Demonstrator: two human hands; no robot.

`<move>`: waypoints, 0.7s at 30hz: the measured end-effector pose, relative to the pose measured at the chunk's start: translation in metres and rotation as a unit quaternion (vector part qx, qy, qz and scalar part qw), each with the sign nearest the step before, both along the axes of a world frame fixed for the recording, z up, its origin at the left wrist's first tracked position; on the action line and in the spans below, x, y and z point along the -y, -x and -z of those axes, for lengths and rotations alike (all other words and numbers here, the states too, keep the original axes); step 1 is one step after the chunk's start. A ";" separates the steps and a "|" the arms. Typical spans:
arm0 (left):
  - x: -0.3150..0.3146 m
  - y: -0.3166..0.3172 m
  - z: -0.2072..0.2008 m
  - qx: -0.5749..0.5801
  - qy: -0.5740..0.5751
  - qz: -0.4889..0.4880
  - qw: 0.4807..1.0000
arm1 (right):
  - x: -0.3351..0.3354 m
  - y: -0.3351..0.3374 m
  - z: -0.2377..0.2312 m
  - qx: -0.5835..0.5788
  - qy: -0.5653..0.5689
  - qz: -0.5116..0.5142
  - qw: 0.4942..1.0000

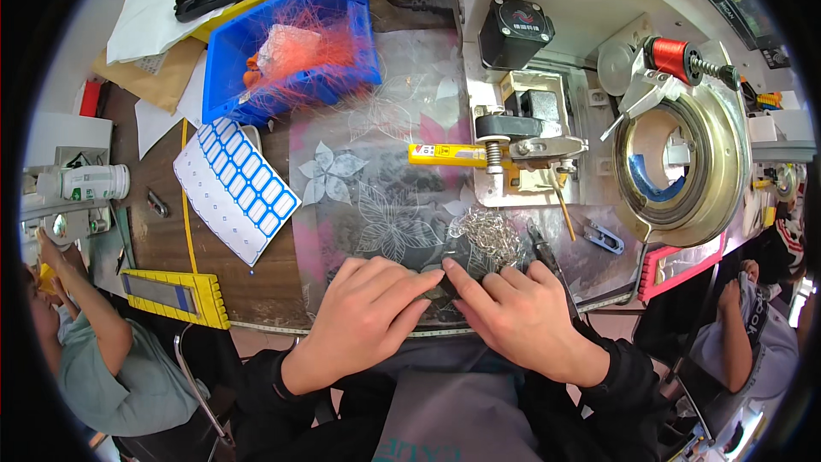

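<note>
My left hand (359, 312) and my right hand (522, 318) meet at the near edge of the work surface. Their index fingertips almost touch, and the fingers of both are curled in a pinch. Whatever is between them is too small or too hidden to name. Just beyond the fingertips, a tangled heap of small silvery metal pieces (492, 238) lies on the clear flower-patterned mat (376, 205). Pliers or a similar dark-handled tool (547, 255) lie beside my right hand, pointing away from me.
A yellow cutter (446, 154) rests against a metal clamp fixture (530, 141). To the right stand a ring-shaped machine (684, 175) and a red thread spool (671, 58). A blue bin (291, 60) holds red-orange threads, near a label sheet (239, 188). Thread snips (604, 237) lie right. People sit at both sides.
</note>
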State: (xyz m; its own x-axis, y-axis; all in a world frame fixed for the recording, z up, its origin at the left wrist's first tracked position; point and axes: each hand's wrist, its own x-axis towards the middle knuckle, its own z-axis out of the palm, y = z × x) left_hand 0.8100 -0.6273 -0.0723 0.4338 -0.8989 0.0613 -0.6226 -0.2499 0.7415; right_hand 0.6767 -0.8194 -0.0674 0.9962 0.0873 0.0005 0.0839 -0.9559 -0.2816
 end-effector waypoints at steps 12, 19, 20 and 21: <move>-0.007 0.008 0.004 0.076 -0.005 -0.028 0.997 | -0.004 0.014 -0.001 -0.001 0.023 -0.033 0.999; 0.003 0.011 0.013 0.141 -0.009 -0.050 0.989 | 0.000 0.014 0.006 0.005 0.023 -0.007 1.000; 0.005 0.010 0.014 0.146 -0.011 -0.053 0.988 | 0.000 0.014 0.006 0.003 0.009 -0.005 1.000; 0.007 0.011 0.014 0.145 -0.012 -0.052 0.988 | 0.000 0.015 0.006 0.001 -0.004 -0.002 1.000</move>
State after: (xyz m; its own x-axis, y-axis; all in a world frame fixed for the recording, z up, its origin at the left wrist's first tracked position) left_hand 0.7995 -0.6342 -0.0859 0.4905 -0.8535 0.1757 -0.7786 -0.3387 0.5283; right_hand 0.6620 -0.8196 -0.0730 0.9958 0.0920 0.0033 0.0891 -0.9531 -0.2892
